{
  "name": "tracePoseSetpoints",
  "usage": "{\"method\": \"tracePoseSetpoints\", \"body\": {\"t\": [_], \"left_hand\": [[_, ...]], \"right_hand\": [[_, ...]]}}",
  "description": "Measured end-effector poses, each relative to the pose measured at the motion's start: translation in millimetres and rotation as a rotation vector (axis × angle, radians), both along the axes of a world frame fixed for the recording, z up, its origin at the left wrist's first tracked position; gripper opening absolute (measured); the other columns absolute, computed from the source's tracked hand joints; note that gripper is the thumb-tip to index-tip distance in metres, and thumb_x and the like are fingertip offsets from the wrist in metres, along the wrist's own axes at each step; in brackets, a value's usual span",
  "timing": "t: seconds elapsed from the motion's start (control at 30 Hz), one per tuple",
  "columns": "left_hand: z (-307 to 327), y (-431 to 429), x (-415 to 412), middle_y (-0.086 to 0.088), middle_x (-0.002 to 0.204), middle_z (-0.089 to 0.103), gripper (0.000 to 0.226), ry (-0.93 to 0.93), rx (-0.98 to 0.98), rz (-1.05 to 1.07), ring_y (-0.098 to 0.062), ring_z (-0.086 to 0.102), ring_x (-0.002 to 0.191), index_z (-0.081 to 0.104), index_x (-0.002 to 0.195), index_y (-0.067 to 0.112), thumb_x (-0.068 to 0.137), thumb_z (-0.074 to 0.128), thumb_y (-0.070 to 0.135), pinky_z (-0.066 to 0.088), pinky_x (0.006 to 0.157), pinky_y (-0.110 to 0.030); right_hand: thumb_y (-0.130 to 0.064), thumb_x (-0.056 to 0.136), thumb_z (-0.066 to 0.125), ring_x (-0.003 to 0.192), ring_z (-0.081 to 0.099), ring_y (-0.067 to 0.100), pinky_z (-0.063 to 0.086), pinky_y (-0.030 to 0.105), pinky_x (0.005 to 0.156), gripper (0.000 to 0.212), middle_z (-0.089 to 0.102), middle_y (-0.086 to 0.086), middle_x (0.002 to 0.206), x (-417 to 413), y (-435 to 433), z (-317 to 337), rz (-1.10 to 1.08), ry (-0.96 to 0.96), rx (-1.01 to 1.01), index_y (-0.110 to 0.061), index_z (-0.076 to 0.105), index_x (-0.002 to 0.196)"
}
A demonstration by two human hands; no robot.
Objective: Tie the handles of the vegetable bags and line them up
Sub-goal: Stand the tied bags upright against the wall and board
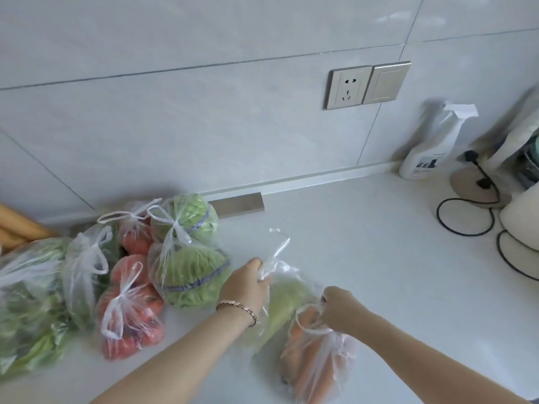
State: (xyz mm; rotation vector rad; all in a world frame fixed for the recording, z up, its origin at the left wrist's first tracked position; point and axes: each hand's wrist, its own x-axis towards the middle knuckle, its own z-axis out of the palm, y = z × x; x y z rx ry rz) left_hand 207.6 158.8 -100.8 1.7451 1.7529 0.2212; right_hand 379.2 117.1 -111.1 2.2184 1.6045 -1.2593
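My left hand [248, 285] grips the gathered top of a clear bag holding a pale green vegetable [284, 304] on the white counter. My right hand [339, 310] pinches the handles of a clear bag of carrots [313, 363] just right of it. Left of my hands lie several tied bags: cabbages [186, 266], tomatoes [131, 316], a narrow bag of dark greens [83, 275] and a big bag of leafy greens [29, 310]. A further tomato bag [135, 231] sits behind them by the wall.
A spray bottle [431, 147] stands at the back right by the wall. Next to it are a round appliance base [472, 191] with a black cable [466, 217] looping over the counter and a white appliance [522, 225]. Orange carrots [17, 225] lie at the far left.
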Motion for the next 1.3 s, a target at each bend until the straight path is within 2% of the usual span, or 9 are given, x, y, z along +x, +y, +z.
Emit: {"method": "tracePoseSetpoints", "body": {"t": [0.13, 0.27, 0.4, 0.6, 0.73, 1.0, 1.1, 1.23, 1.3], "left_hand": [[18.6, 8.4, 0.0, -0.009, 0.067, 0.053, 0.028, -0.105, 0.117, 0.033, -0.033, 0.058, 0.075, 0.037, 0.066, 0.021, 0.088, 0.053, 0.015, 0.037, 0.058, -0.033], [24.7, 42.1, -1.4, 0.002, 0.055, 0.041, 0.028, -0.209, 0.205, 0.241, -0.024, 0.042, 0.059, 0.041, 0.064, 0.017, 0.087, 0.057, 0.018, 0.032, 0.054, -0.031], [14.4, 75.0, -4.8, 0.005, 0.055, 0.036, 0.024, -0.233, 0.225, 0.326, -0.017, 0.034, 0.053, 0.044, 0.067, 0.014, 0.088, 0.053, 0.009, 0.027, 0.044, -0.017], [2.1, 109.4, -26.2, 0.005, 0.055, 0.038, 0.036, -0.186, 0.216, 0.438, -0.016, 0.034, 0.052, 0.035, 0.059, 0.023, 0.088, 0.050, 0.008, 0.024, 0.045, -0.025], [-5.9, 121.5, -39.4, -0.003, 0.064, 0.047, 0.016, -0.080, 0.226, 0.418, -0.022, 0.040, 0.060, 0.048, 0.073, 0.009, 0.088, 0.047, 0.005, 0.026, 0.046, -0.025], [-3.6, 130.1, -33.1, -0.006, 0.092, 0.049, 0.019, 0.004, 0.273, 0.343, -0.022, 0.045, 0.070, 0.041, 0.078, 0.015, 0.087, 0.046, -0.001, 0.036, 0.060, -0.027], [-2.2, 132.9, -29.6, -0.005, 0.092, 0.047, 0.024, -0.040, 0.270, 0.333, -0.022, 0.045, 0.072, 0.042, 0.078, 0.015, 0.084, 0.041, -0.009, 0.038, 0.062, -0.029], [-0.6, 132.2, -25.6, -0.006, 0.090, 0.045, 0.027, -0.069, 0.230, 0.244, -0.020, 0.042, 0.074, 0.043, 0.082, 0.014, 0.083, 0.037, -0.012, 0.033, 0.064, -0.027], [1.1, 133.7, -27.6, -0.009, 0.095, 0.050, 0.023, -0.070, 0.190, 0.187, -0.021, 0.045, 0.078, 0.051, 0.094, 0.010, 0.086, 0.038, -0.008, 0.034, 0.066, -0.026]], "right_hand": [[-0.002, 0.078, 0.041, 0.056, 0.037, 0.010, 0.034, 0.021, 0.054, 0.025, 0.039, -0.004, 0.064, 2.1, 33.7, -0.1, -0.027, 0.017, 0.107, -0.016, 0.033, 0.058], [-0.005, 0.082, 0.042, 0.072, 0.045, 0.019, 0.030, 0.021, 0.048, 0.012, 0.039, -0.006, 0.063, -4.4, 83.0, 13.9, 0.088, -0.036, 0.231, -0.014, 0.046, 0.075], [-0.004, 0.083, 0.043, 0.078, 0.047, 0.021, 0.036, 0.023, 0.065, 0.026, 0.040, -0.004, 0.065, -13.4, 129.5, 9.1, 0.159, -0.027, 0.286, -0.016, 0.039, 0.061], [0.004, 0.077, 0.036, 0.074, 0.038, 0.023, 0.026, 0.021, 0.050, 0.034, 0.033, -0.004, 0.060, -30.6, 184.3, 4.0, 0.294, 0.042, 0.300, -0.019, 0.026, 0.053], [0.008, 0.076, 0.034, 0.072, 0.032, 0.021, 0.023, 0.023, 0.051, 0.035, 0.029, -0.003, 0.059, -48.0, 205.3, 0.0, 0.346, 0.148, 0.330, -0.016, 0.021, 0.053], [0.005, 0.079, 0.034, 0.074, 0.041, 0.026, 0.032, 0.025, 0.063, 0.032, 0.044, 0.002, 0.067, -65.1, 227.1, -27.9, -0.084, 0.188, 0.361, -0.017, 0.031, 0.056], [0.005, 0.081, 0.035, 0.072, 0.039, 0.025, 0.027, 0.023, 0.052, 0.030, 0.041, 0.000, 0.065, -66.5, 230.2, -33.0, -0.142, 0.160, 0.313, -0.015, 0.032, 0.058], [-0.007, 0.081, 0.043, 0.077, 0.051, 0.026, 0.047, 0.033, 0.076, 0.016, 0.054, 0.004, 0.079, -61.5, 224.9, -38.7, -0.069, 0.129, 0.260, -0.019, 0.043, 0.071], [-0.015, 0.078, 0.049, 0.074, 0.052, 0.022, 0.051, 0.040, 0.085, 0.012, 0.055, 0.001, 0.082, -58.9, 220.0, -36.5, 0.024, 0.104, 0.229, -0.025, 0.044, 0.080]]}}
